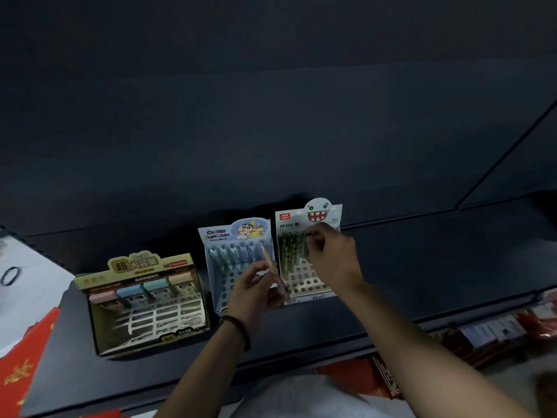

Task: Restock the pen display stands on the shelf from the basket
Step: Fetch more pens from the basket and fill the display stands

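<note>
The right hand (331, 257) pinches a green pen (310, 234) at the top row of the monster stand (298, 282); the left hand (253, 294), just left of it, grips a pink pen (269, 262). The green one should go straight down into a free hole (basket unseen).

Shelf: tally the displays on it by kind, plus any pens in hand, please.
Hole-board pen stands: 2 (blue cartoon stand, monster-face stand)
Gold compartment box: 1
Pens in hand: 2 (pink pen held in the left hand, green pen pinched by the right hand)
Total: 5
</note>
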A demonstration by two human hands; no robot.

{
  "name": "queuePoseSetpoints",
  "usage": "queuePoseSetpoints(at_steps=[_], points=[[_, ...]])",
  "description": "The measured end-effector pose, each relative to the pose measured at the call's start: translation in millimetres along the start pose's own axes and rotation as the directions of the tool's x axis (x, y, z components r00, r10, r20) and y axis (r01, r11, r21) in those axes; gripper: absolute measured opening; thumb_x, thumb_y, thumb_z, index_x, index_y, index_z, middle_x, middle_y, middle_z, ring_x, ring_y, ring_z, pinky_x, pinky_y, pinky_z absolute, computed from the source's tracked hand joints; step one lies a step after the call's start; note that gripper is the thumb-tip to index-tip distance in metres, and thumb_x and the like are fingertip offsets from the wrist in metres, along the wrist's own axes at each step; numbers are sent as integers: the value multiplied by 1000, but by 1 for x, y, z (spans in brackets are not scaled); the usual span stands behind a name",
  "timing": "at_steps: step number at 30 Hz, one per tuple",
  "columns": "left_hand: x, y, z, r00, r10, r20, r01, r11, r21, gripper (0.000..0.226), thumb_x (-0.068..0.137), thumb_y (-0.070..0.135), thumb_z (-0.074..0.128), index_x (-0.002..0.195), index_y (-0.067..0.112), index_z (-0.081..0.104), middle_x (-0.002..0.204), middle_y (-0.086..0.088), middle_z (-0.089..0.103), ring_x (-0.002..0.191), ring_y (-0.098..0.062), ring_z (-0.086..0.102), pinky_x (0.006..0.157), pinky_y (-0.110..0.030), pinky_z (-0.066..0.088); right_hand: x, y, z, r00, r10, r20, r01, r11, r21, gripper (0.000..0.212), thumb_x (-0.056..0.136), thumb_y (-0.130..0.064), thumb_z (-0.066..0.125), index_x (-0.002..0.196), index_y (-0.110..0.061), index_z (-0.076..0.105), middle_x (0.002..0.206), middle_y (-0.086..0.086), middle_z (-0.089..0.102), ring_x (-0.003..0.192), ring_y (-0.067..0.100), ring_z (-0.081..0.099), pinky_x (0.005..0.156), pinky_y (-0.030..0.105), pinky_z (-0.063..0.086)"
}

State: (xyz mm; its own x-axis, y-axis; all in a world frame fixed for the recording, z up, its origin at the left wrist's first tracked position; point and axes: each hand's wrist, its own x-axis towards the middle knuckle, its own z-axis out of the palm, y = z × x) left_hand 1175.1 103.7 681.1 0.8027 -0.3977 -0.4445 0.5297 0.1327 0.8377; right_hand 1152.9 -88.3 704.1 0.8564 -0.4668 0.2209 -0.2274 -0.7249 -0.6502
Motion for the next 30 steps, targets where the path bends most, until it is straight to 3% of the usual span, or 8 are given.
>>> queuePoseSetpoints(at_steps=[3, 7, 10, 19, 22, 25, 27, 30], points=[[5, 2, 11, 999, 33, 0, -32, 995, -92, 6, 103, 9, 59, 107, 6, 62, 92, -18, 53, 79, -31, 54, 78, -42, 60, -39, -5, -9, 977, 176, -118, -126, 930, 346, 14, 99, -10, 67, 92, -20, 74, 80, -10, 72, 71, 4, 69, 65, 18, 54], [10, 0, 31, 998, 61, 6, -60, 991, -120, 11, 102, 12, 62, 110, 5, 65, 90, -18, 57, 87, -33, 62, 92, -54, 57, -71, 0, -9, 847, 488, 213, -490, 559, 669, 16, 100, -26, 73, 88, -17, 79, 79, 2, 73, 73, 21, 68, 70, 39, 57], [9, -1, 47, 996, 85, 18, -82, 989, -122, 8, 101, 9, 62, 108, 6, 64, 95, -21, 67, 93, -35, 71, 93, -52, 56, -70, 0, -14, 756, 569, 324, -559, 303, 772, 24, 99, -20, 74, 85, -1, 76, 74, 16, 71, 58, 25, 64, 54, 33, 52], [7, -5, 67, 995, 91, -33, -92, 995, -40, 13, 100, 9, 63, 111, 7, 71, 101, -18, 77, 92, -29, 74, 86, -38, 62, -64, 24, -37, 722, 646, 247, -448, 165, 879, 8, 96, -3, 73, 100, 5, 75, 86, 23, 76, 72, 27, 74, 65, 36, 60], [6, -8, 74, 993, 115, 22, -116, 992, 54, 16, 98, 7, 66, 112, 11, 74, 97, -13, 78, 90, -26, 76, 83, -33, 62, -54, 29, -42, 712, 673, 199, -398, 154, 904, 11, 94, 2, 74, 105, 2, 75, 89, 22, 76, 71, 23, 73, 65, 32, 61], [11, -20, 73, 971, 235, 53, -237, 894, 381, 19, 101, 18, 65, 119, 25, 67, 105, -1, 76, 90, -17, 74, 82, -31, 61, -43, 44, -47, 720, 693, 42, -370, 331, 868, 21, 91, 0, 79, 108, -10, 72, 98, 18, 78, 80, 29, 76, 73, 41, 64], [13, -30, 67, 956, 263, 127, -279, 691, 667, 28, 100, 33, 64, 126, 33, 53, 120, 4, 66, 100, -11, 66, 86, -32, 57, -36, 51, -55, 758, 646, -89, -324, 491, 809, 19, 92, -4, 79, 106, -14, 70, 97, 12, 78, 83, 33, 78, 78, 46, 65], [17, -41, 62, 926, 231, 297, -343, 191, 920, 49, 95, 41, 64, 140, 32, 46, 141, 0, 48, 127, -24, 48, 100, -40, 50, -29, 56, -67, 817, 528, -231, -268, 704, 658, 15, 94, -9, 78, 100, -20, 70, 90, 1, 78, 80, 24, 78, 77, 41, 65]])
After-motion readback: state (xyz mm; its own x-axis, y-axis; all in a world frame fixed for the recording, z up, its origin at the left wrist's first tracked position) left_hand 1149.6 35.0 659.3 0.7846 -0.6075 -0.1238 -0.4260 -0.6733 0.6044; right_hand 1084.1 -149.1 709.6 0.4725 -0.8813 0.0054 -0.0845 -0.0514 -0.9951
